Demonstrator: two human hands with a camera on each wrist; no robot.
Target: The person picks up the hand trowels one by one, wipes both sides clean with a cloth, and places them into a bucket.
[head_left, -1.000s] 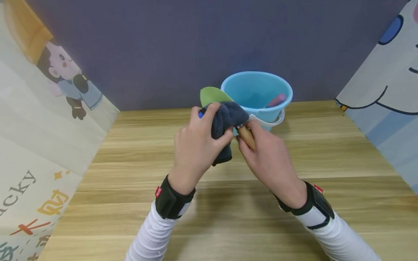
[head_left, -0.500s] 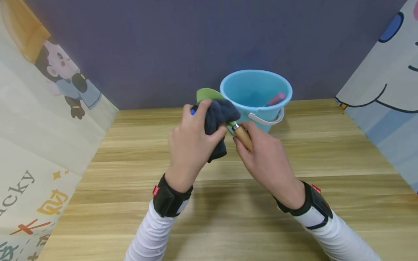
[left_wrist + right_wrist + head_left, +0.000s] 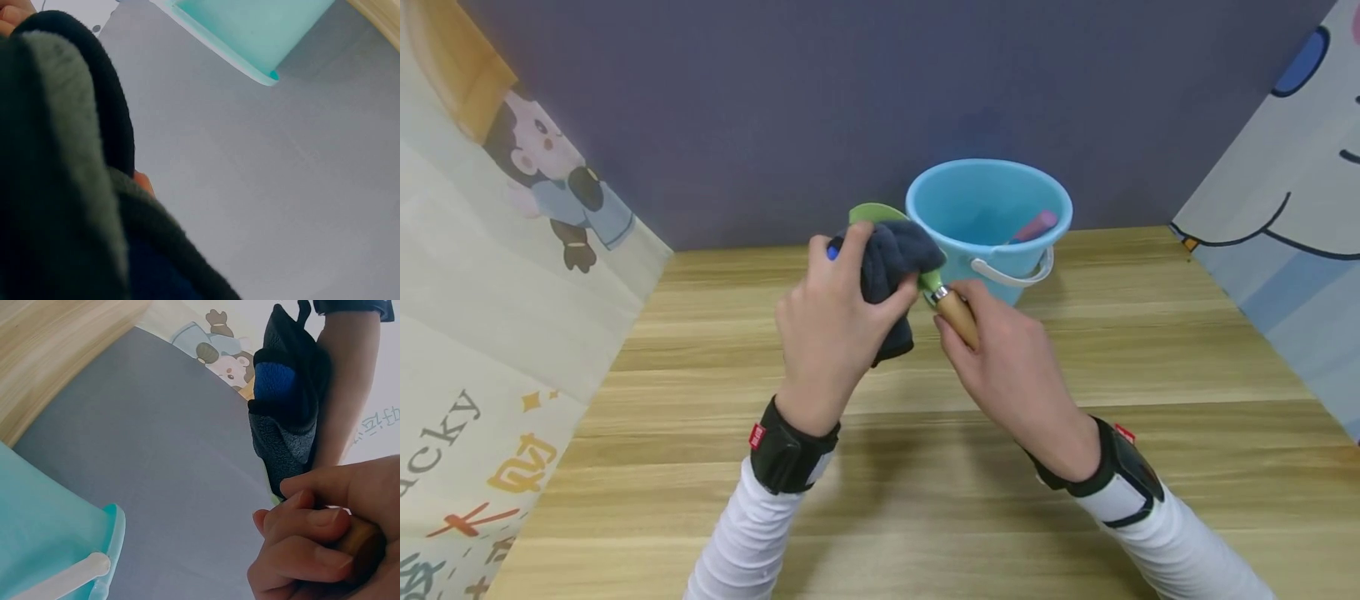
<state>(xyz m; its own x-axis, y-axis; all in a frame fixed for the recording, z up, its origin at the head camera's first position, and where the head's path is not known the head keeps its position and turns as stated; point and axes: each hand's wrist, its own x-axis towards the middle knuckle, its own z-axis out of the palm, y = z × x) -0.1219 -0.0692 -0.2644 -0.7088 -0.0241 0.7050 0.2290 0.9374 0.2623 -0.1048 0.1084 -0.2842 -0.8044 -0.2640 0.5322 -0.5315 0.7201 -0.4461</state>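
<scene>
My right hand [image 3: 1018, 358] grips the wooden handle of a green-bladed garden trowel [image 3: 958, 318] in the head view. My left hand [image 3: 831, 329] holds a dark blue-grey cloth [image 3: 891, 254] folded around the blade. Part of the green blade sticks out above the cloth, and its neck shows beside the metal collar. Much of the blade is hidden. From the right wrist, the cloth [image 3: 284, 447] reveals a bright blue patch, and my fingers curl round the handle end [image 3: 365, 547]. Cloth fills the left side of the left wrist view.
Just behind the trowel stands a light blue bucket [image 3: 958, 265] with a white carrying handle [image 3: 1007, 277]. A pink-handled item [image 3: 1036, 227] leans inside it. A dark wall panel [image 3: 775, 125] rises behind the wooden table [image 3: 700, 400], with printed sheets on both sides.
My left hand has moved left with the cloth, away from the trowel's handle, uncovering the green neck and metal collar. My right hand has shifted only slightly and still grips the handle.
</scene>
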